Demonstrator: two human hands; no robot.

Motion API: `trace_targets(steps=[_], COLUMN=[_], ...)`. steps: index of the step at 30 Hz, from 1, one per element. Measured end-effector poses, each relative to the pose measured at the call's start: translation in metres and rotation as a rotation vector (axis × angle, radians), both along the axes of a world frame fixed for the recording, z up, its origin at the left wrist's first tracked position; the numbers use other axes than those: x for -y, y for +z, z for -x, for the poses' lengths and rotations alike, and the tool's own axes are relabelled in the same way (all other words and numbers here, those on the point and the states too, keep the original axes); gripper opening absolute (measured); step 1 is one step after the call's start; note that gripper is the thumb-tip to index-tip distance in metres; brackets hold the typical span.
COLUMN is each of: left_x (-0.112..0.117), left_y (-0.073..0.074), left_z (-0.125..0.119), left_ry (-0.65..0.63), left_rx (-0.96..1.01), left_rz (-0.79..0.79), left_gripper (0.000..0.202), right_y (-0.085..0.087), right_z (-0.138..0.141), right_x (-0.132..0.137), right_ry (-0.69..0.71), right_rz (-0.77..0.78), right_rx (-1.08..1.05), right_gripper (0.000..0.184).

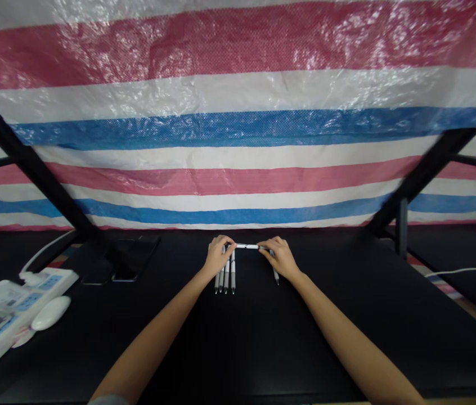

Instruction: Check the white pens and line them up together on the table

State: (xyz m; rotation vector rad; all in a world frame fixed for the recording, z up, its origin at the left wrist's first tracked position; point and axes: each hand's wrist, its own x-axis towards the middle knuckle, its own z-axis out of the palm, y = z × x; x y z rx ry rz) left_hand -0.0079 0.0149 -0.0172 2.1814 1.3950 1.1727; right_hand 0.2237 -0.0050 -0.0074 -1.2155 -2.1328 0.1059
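A white pen (247,246) lies crosswise between my two hands, held at both ends. My left hand (218,254) pinches its left end, fingers closed. On the right end, the fingers of my right hand (279,256) are closed too. Several white pens with grey grips (227,275) lie side by side on the black table (250,337), tips toward me, their upper parts partly hidden under my left hand. Another pen (276,275) rests slanted below my right hand, its upper part hidden by the fingers.
At the left stand a white power strip (31,298) with plugs and a white computer mouse (51,313). Dark flat devices, apparently phones (126,270), lie behind them. Black frame bars (58,185) slope on both sides. A striped plastic sheet (238,180) hangs behind the table.
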Motion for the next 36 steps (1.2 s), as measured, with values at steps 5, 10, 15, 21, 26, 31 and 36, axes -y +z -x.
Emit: trace_targets(steps=[5,10,15,21,26,31,36], left_x=[0.0004,0.0003,0.0002,-0.0002,-0.0017,-0.0021,-0.0011], left_y=[-0.0012,-0.0007,0.001,0.004,0.0058,0.0065,0.0073], left_z=[-0.0005,-0.0008,-0.0007,0.0002,0.0019,0.0037,0.0041], left_ry=[0.029,0.044,0.027,0.028,0.064,0.047,0.061], left_rx=[-0.023,-0.027,0.031,0.121,0.241,0.397,0.557], left_rz=[-0.011,0.008,0.036,0.07,0.101,0.14,0.189], left_gripper=[0.028,0.043,0.047,0.056,0.055,0.054,0.054], right_y=[0.0011,0.002,0.0023,0.0011,0.001,0.0016,0.0018], right_z=[0.0003,0.0004,0.0007,-0.0001,-0.0005,0.0002,0.0004], right_x=[0.0006,0.0007,0.0012,0.0005,0.0,0.0002,-0.0001], right_ry=[0.029,0.042,0.045,0.061,0.046,0.006,-0.008], right_rz=[0.007,0.005,-0.005,-0.01,0.0,0.015,0.023], right_rx=[0.002,0.014,0.022,-0.001,-0.018,-0.016,0.005], right_gripper=[0.021,0.02,0.017,0.018,0.017,0.02,0.021])
